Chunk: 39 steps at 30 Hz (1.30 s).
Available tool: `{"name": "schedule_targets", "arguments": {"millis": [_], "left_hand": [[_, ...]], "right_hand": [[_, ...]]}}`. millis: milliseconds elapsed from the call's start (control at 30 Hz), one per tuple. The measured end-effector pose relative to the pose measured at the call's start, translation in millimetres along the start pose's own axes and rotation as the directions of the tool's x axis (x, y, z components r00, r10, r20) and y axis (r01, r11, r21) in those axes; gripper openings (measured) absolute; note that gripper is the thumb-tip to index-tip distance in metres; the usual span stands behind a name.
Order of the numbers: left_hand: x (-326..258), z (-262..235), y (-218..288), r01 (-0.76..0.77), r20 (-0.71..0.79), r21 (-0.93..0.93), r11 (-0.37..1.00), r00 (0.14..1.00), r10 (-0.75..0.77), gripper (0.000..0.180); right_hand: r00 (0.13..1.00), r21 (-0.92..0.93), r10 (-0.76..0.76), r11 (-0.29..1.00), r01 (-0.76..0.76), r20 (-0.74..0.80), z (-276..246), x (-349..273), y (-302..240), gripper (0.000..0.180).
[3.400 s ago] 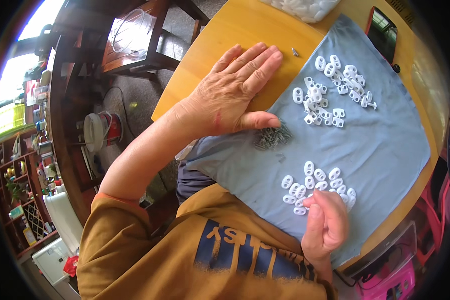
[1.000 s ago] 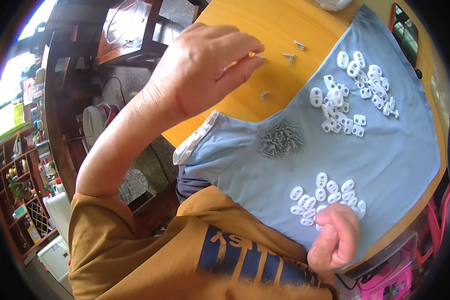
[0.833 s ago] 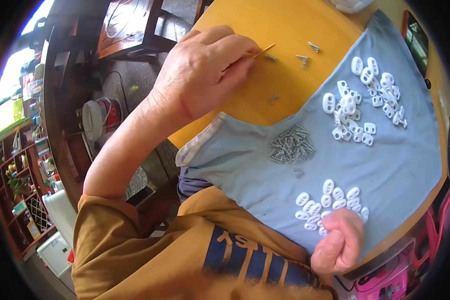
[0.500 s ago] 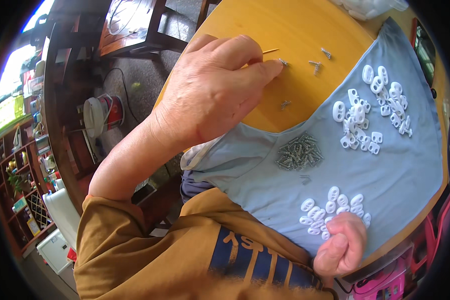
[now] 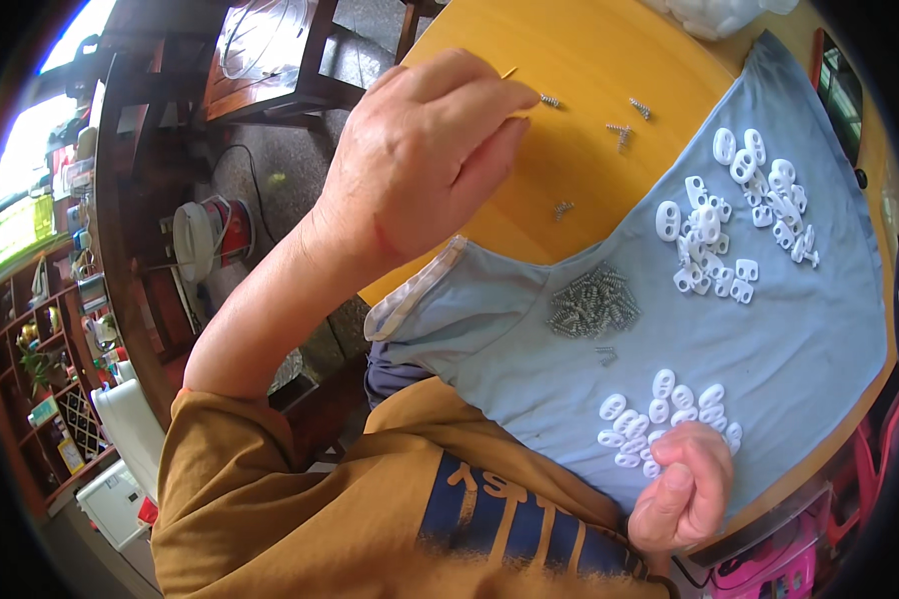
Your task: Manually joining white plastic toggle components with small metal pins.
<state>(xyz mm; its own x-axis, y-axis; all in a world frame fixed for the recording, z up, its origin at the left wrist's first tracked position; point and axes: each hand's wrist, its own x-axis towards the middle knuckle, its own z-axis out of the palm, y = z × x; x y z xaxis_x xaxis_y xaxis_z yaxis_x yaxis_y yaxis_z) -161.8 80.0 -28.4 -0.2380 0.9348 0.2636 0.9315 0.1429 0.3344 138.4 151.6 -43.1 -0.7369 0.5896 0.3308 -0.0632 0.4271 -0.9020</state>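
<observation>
My left hand [image 5: 420, 150] reaches over the round yellow wooden table [image 5: 589, 50], fingers pinched, with a thin stick [image 5: 509, 72] poking out between them. Its fingertips are right beside a loose small metal spring [image 5: 547, 100]. A grey-blue cloth [image 5: 799, 339] covers the near side of the table. On it lie a heap of springs [image 5: 594, 299] and two piles of white plastic two-hole pieces, one far [image 5: 729, 220] and one near [image 5: 659, 424]. My right hand [image 5: 684, 494] is curled in a fist at the edge of the near pile; I cannot see anything inside it.
More loose springs [image 5: 619, 130] lie on the bare wood. A dark device [image 5: 839, 90] sits at the table's right edge and a white bag [image 5: 719, 15] at the far edge. Below left are a wooden chair [image 5: 270, 70], a red-and-white container [image 5: 215, 235] and shelves [image 5: 40, 329].
My left hand lifted off the cloth and moved out over the bare wood, pinching by the loose springs. My right hand stayed curled by the near white pile.
</observation>
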Motion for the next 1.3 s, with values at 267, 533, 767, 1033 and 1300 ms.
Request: {"name": "schedule_targets", "arguments": {"millis": [267,533,767,1033,1300], "left_hand": [[22,1,-6,-0.147,0.108,0.329,0.933,0.987,0.118,0.008],[35,-23,34,-0.116,-0.11,0.107,0.987,0.986,0.127,0.01],[14,-22,16,-0.178,-0.056,0.098,0.979,0.981,0.184,0.014],[-15,-7,32,-0.003,0.088,-0.048,0.999,0.996,0.008,0.019],[-14,5,32,-0.032,0.206,0.053,0.998,0.978,0.02,0.016]], "right_hand": [[0.999,-0.042,0.034,0.999,-0.034,0.009,-1,1,-2,0.024],[0.996,-0.023,0.088,0.996,-0.088,0.012,-6,-2,-7,0.023],[0.992,0.004,0.127,0.992,-0.127,0.005,-3,-3,-9,0.022],[0.994,-0.012,0.108,0.994,-0.107,0.026,-1,0,-8,0.024],[0.994,-0.024,0.105,0.994,-0.104,0.041,-2,0,-8,0.025]]}}
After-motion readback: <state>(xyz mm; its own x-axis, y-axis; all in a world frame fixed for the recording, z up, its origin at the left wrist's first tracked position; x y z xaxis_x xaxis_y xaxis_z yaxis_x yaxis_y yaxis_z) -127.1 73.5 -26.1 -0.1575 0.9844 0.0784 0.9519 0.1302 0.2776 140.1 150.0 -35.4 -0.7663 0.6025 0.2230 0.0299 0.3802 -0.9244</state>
